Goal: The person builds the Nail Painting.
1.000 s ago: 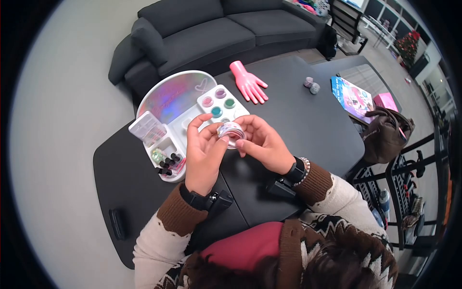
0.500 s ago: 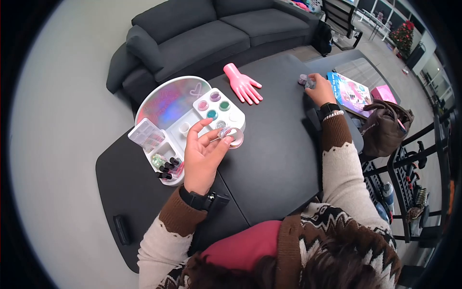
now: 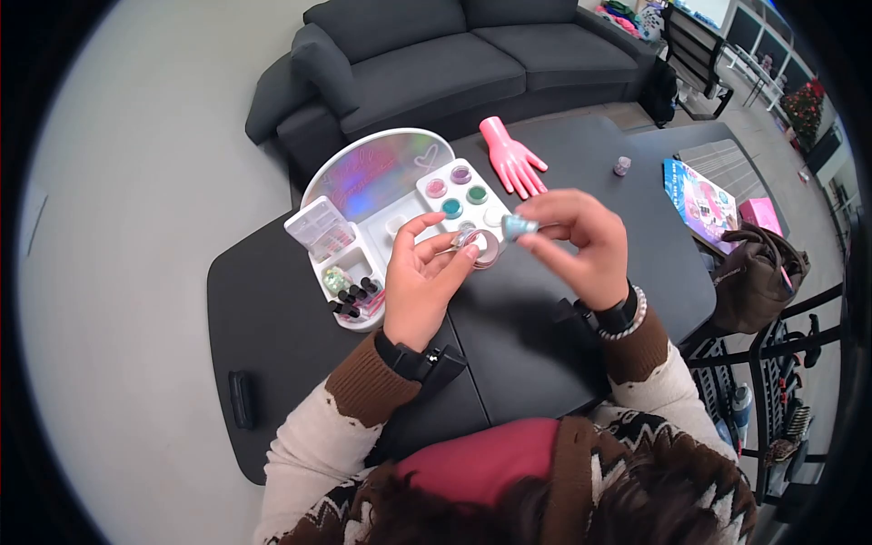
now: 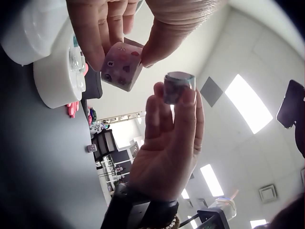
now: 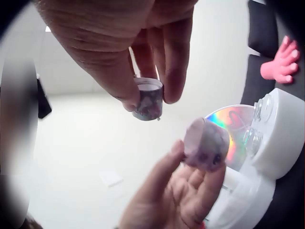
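Observation:
My left hand [image 3: 420, 289] pinches a loosely coiled roll of clear pinkish film [image 4: 121, 66], printed with small dark and red motifs, between thumb and fingers. A smaller, tighter roll of grey-blue patterned film [image 5: 148, 101] is pinched by the thumb and fingertips of my right hand [image 3: 589, 247]. Both rolls are held up close together, apart from each other, over the front of the white nail-art case [image 3: 368, 238]. In its raised tray sit small glitter pots, pink [image 3: 436, 187], purple [image 3: 460, 174], green [image 3: 476, 195] and teal [image 3: 451, 209].
Several black-capped bottles [image 3: 356, 295] fill the case's left compartment. Behind the right hand lies a pink model hand [image 3: 513, 159]. Another small roll [image 3: 622, 166] stands on the black table, near a printed box [image 3: 699, 200] and brown bag [image 3: 761, 277]. A black pouch [image 3: 241, 400] lies far left.
My right hand left the coiled film, reached to the table's far right, took one of two small rolls there and brought it back beside the left hand. The left hand kept its hold.

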{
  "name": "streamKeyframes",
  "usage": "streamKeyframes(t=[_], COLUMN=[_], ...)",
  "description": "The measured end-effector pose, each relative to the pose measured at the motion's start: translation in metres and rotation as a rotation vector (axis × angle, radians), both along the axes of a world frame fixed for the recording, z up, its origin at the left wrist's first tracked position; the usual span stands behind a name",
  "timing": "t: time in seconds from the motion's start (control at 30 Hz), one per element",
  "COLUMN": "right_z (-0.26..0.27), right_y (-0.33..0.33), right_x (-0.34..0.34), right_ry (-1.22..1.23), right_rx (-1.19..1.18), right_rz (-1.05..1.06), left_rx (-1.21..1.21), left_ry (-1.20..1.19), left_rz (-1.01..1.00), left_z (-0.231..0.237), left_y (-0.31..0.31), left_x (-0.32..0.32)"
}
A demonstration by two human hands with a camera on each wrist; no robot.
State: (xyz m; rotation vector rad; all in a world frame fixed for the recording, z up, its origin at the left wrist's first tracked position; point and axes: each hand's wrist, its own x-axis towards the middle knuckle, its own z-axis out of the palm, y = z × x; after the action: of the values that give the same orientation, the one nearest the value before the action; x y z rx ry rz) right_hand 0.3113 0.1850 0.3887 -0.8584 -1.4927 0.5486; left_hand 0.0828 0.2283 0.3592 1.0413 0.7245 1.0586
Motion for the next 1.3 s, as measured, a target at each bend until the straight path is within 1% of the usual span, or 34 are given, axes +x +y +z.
streamKeyframes(t=[0.03,0.1,0.13,0.2,0.23,0.3,0.33,0.4,0.47,0.57,0.83,1.07,1.17,1.23,1.3], right_z=[0.004,0.009,0.007,0.001,-0.002,-0.003,-0.003,-0.005,-0.007,-0.008,-0.009,-0.011,-0.013,-0.011,-0.014], right_y=[-0.004,-0.006,-0.007,-0.007,-0.007,-0.005,-0.005,-0.009,-0.01,-0.014,-0.014,-0.01,-0.013,-0.016,-0.015], right_x=[-0.007,-0.016,-0.018,-0.023,-0.024,-0.025,-0.028,-0.032,-0.033,-0.034,-0.034,-0.029,-0.03,-0.036,-0.036], right_ry=[0.006,-0.436,-0.433,-0.473,-0.467,-0.538,-0.536,-0.592,-0.6,-0.576,-0.652,-0.617,-0.621,-0.427,-0.398], right_rx=[-0.002,0.272,0.275,0.216,0.22,0.21,0.221,0.132,0.095,0.037,0.049,0.101,0.062,-0.153,-0.156], right_rz=[0.006,-0.118,-0.112,-0.193,-0.19,-0.228,-0.224,-0.268,-0.268,-0.268,-0.236,-0.177,-0.216,-0.243,-0.242], left_rx=[0.039,0.084,0.085,0.076,0.011,0.027,0.035,0.017,-0.017,0.01,0.051,0.088,0.083,0.104,0.132], left_ry=[0.009,0.021,0.023,0.008,-0.064,-0.036,-0.01,-0.037,0.0,0.013,0.041,0.059,0.07,0.093,0.131], left_rz=[-0.016,-0.024,-0.017,-0.012,-0.006,0.001,0.003,0.011,0.013,-0.007,-0.001,0.019,0.008,0.002,-0.001], left_z=[-0.003,-0.002,-0.003,-0.004,0.002,-0.003,-0.004,-0.005,-0.007,-0.011,-0.017,-0.013,-0.013,-0.015,-0.017], left_y=[0.001,0.001,0.001,0.001,-0.001,0.001,0.002,0.001,0.003,0.004,0.005,0.002,0.003,0.001,0.002], left_x=[-0.001,-0.003,-0.002,-0.002,0.0,-0.001,-0.001,-0.001,0.001,0.0,0.001,0.001,0.001,0.002,0.002])
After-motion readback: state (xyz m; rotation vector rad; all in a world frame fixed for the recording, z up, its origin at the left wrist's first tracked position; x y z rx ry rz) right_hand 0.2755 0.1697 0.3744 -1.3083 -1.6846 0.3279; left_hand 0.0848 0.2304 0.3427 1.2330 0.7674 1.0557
